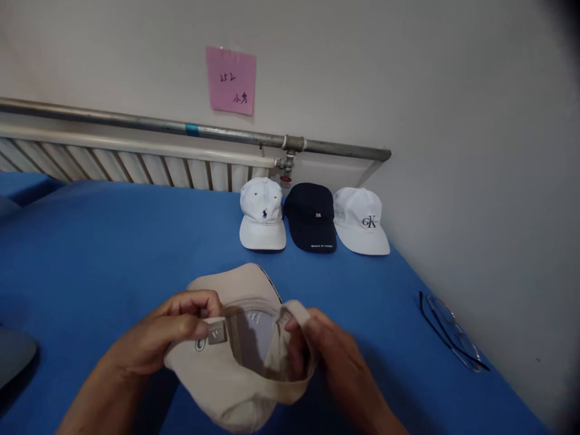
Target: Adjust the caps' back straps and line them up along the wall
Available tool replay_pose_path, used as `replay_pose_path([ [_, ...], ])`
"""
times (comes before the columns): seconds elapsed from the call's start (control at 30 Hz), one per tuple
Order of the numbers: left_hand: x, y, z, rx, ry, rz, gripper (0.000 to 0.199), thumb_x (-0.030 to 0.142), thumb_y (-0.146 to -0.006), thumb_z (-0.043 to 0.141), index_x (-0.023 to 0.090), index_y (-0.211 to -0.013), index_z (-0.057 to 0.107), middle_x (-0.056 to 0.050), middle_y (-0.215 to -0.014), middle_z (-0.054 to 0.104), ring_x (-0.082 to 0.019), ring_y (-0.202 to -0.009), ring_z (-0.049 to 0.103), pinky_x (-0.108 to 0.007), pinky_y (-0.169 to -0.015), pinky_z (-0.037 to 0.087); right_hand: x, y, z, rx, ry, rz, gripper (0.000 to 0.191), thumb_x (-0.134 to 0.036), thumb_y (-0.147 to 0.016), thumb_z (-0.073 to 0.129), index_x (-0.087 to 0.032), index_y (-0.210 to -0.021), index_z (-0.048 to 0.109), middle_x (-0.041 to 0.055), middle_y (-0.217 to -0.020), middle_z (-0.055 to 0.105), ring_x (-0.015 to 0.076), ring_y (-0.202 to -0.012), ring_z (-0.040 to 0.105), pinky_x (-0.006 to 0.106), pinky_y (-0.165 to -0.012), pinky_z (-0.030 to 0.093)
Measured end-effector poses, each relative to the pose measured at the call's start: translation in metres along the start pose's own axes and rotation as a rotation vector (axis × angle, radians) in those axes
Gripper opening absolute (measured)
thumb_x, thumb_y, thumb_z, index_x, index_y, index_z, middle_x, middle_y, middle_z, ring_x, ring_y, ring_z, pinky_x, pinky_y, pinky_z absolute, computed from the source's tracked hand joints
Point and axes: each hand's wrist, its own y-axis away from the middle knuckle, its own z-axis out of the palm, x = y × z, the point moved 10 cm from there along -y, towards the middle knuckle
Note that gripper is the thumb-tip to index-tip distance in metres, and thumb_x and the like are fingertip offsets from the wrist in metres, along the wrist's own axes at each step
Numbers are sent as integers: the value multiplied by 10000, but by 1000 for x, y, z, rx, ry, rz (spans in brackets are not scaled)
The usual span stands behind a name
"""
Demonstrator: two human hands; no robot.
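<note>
A beige baseball cap (217, 377) is held between my two hands above the blue surface, its inside turned up and its brim pointing away from me. On the left, my left hand (167, 332) pinches the cap's edge beside a small grey logo patch (217, 332). My right hand (333, 353) grips the strap side at the right, with some fingers inside the cap and partly hidden. Farther back sit three caps in a row: a white cap with a dark horse-and-rider logo (261, 211), a navy cap (312, 211) and a white cap with CK lettering (360, 217).
Eyeglasses (453, 332) lie at the right near the wall. A grey-blue rounded object (16, 356) is cut off at the left edge. Behind the blue surface (113, 241) run a radiator (136, 166), a metal pipe (145, 122) and a valve (286, 166). A pink note (231, 81) hangs above.
</note>
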Motion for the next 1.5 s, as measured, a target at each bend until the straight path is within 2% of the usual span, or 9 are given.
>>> replay_pose_path([
  [0.17, -4, -3, 5, 79, -78, -62, 132, 277, -636, 691, 168, -636, 617, 27, -545, 532, -66, -436, 399, -181, -427, 291, 7, -9, 5, -33, 100, 61, 249, -416, -908, 494, -207, -855, 619, -19, -646, 625, 121, -518, 564, 245, -529, 440],
  [0.37, -4, -7, 1, 252, -166, -37, 173, 308, -605, 721, 167, -634, 625, 23, -564, 557, -98, -486, 457, -203, -462, 341, -4, -11, -30, 284, 159, 9, 127, -292, -813, 577, -205, -843, 665, 13, -728, 671, 145, -633, 608, 256, -597, 475],
  [0.57, -11, -14, 14, 249, -176, -46, 160, 281, -600, 719, 161, -639, 620, 38, -555, 537, -79, -482, 425, -187, -455, 304, -63, 17, -13, 328, 451, -339, 238, -173, -826, 521, -272, -1003, 646, 43, -877, 710, 209, -758, 649, 325, -669, 502],
  [0.67, -14, -15, 22, 181, -129, -60, 148, 268, -611, 729, 161, -655, 636, 35, -572, 561, -78, -496, 443, -182, -468, 323, -72, 30, 8, 234, 647, -470, 318, -127, -827, 512, -311, -1060, 627, 37, -969, 704, 226, -849, 644, 344, -741, 491],
  [0.77, -18, -13, 25, 142, -65, -82, 169, 277, -606, 747, 167, -700, 661, 37, -575, 575, -76, -482, 449, -182, -465, 333, -51, 23, 12, 134, 586, -351, 227, -141, -849, 493, -296, -949, 625, 14, -819, 669, 201, -746, 613, 310, -667, 480],
  [0.93, -22, -11, 27, 133, -110, -119, 267, 364, -601, 779, 158, -727, 665, 25, -585, 579, -81, -483, 455, -185, -452, 307, -17, 6, -1, 174, 308, -74, 151, -209, -854, 477, -238, -717, 535, -20, -594, 518, 148, -571, 487, 246, -502, 388],
  [1.13, -20, -11, 30, 152, -186, -114, 275, 380, -618, 772, 158, -699, 631, 29, -578, 562, -91, -493, 459, -197, -465, 314, -12, 4, 19, 121, 344, -109, 96, -290, -774, 637, -221, -822, 590, -19, -650, 564, 132, -562, 479, 240, -497, 387],
  [1.3, -16, -9, 42, 7, -193, -69, 293, 423, -711, 739, 152, -785, 656, 21, -633, 592, -90, -535, 473, -198, -502, 331, -20, 2, 21, 100, 304, -210, 186, -354, -878, 541, -207, -856, 651, -12, -648, 570, 128, -585, 498, 247, -544, 400],
  [1.5, -10, -3, 35, -90, -155, -44, 303, 425, -693, 770, 147, -755, 664, 31, -618, 579, -68, -510, 443, -183, -490, 333, 6, -5, 2, 109, -172, 64, 255, -425, -842, 597, -175, -865, 638, -22, -637, 566, 76, -472, 470, 204, -448, 371],
])
